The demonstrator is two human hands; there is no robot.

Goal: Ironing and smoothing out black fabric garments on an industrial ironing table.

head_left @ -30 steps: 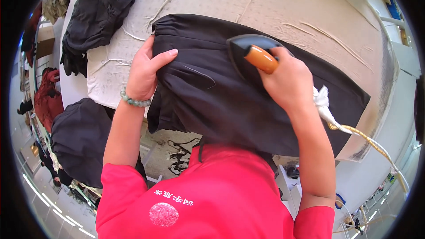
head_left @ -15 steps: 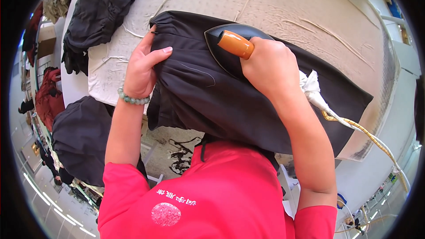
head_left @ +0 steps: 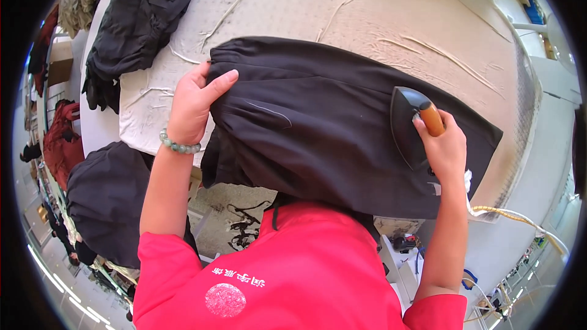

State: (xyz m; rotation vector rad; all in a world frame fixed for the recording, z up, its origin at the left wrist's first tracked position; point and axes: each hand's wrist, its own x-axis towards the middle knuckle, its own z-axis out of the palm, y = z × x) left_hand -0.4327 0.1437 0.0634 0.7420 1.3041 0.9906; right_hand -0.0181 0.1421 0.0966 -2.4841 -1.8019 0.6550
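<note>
Padded ironing table (head_left: 379, 6) fills upper frame. Black garment (head_left: 318, 128) spread across centre, near edge hanging off table. Heap of dark clothes (head_left: 134, 18) upper left. Left hand (head_left: 194, 105) centre left, fingers clutching garment's left edge. Right hand (head_left: 445, 150) centre right, fingers clenched round orange handle of iron (head_left: 408, 123), soleplate resting on garment.

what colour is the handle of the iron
Orange, on the iron handle, gripped by the right hand; head view.

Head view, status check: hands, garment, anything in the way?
Left hand pinning the black garment at its left edge. Right hand gripping the iron on the garment's right side. Nothing on the cloth around the iron.
</note>
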